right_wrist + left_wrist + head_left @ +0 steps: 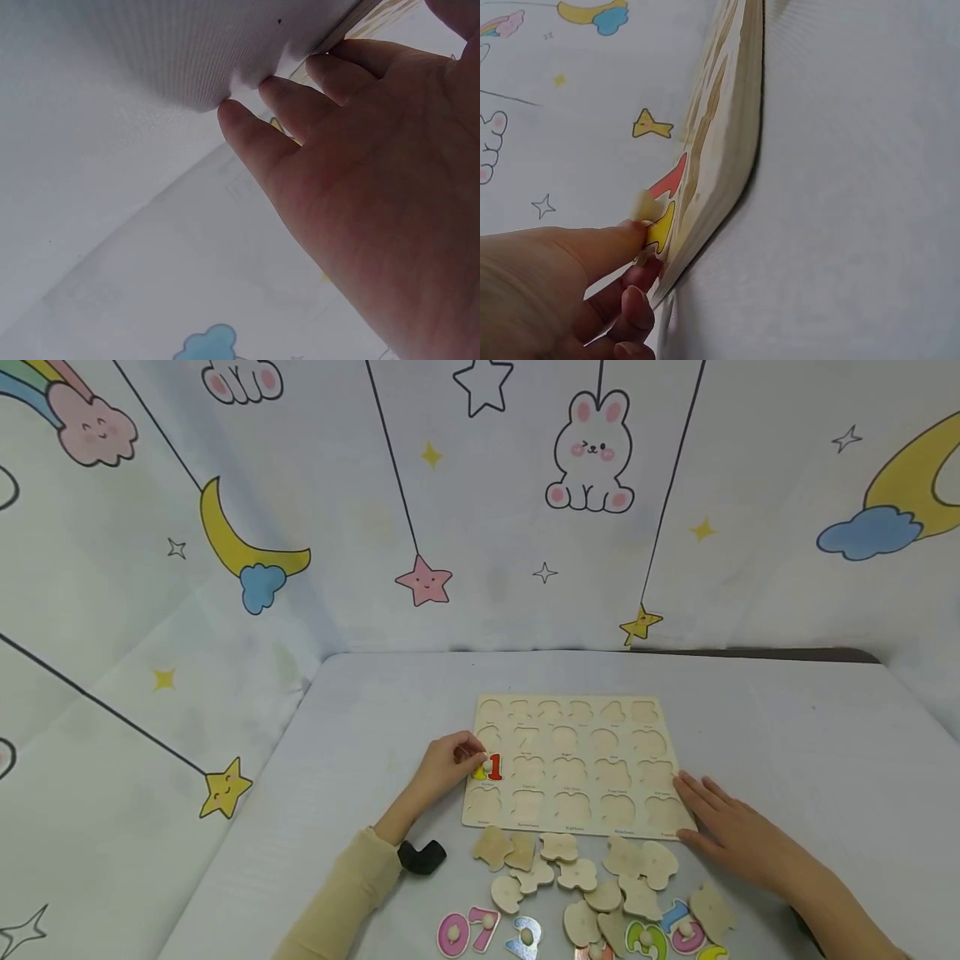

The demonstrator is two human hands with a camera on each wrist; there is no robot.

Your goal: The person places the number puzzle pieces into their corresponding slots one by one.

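Puzzle board [550,789] of pale wood, rectangular, with four rows of cut-out recesses and small printed words beneath; lies flat on white cloth [375,718].

Number piece "11" [495,767], one digit yellow, one red, with pale wooden knob: at the leftmost recess of the board's third row from the far edge; whether fully seated, cannot tell.

Left hand [450,760]: at the board's left edge, thumb and fingers curled narrow, pinching the number piece at its left part. Beige sleeve [352,893] on this arm, off the board's near left corner.

Right hand [738,827]: at the board's right edge, fingers extended and slightly spread, tips at the edge, thumb by the near right corner; grasps nothing.

Blank wooden pieces [491,847], pale, irregular outlines: loose group just off the board's near edge, some overlapping.

Coloured knobbed pieces, farther out from the same edge: pink "0" [453,935] and pink "7" [483,927] toward the board's left; shiny blue "2" [525,937] next to them; green "3" [647,939] toward its right.

Black angular object [422,857]: off the board's near left corner, beside the sleeve.

White backdrop [487,502], printed with rabbits, stars, moons and clouds: beyond the board's far edge.
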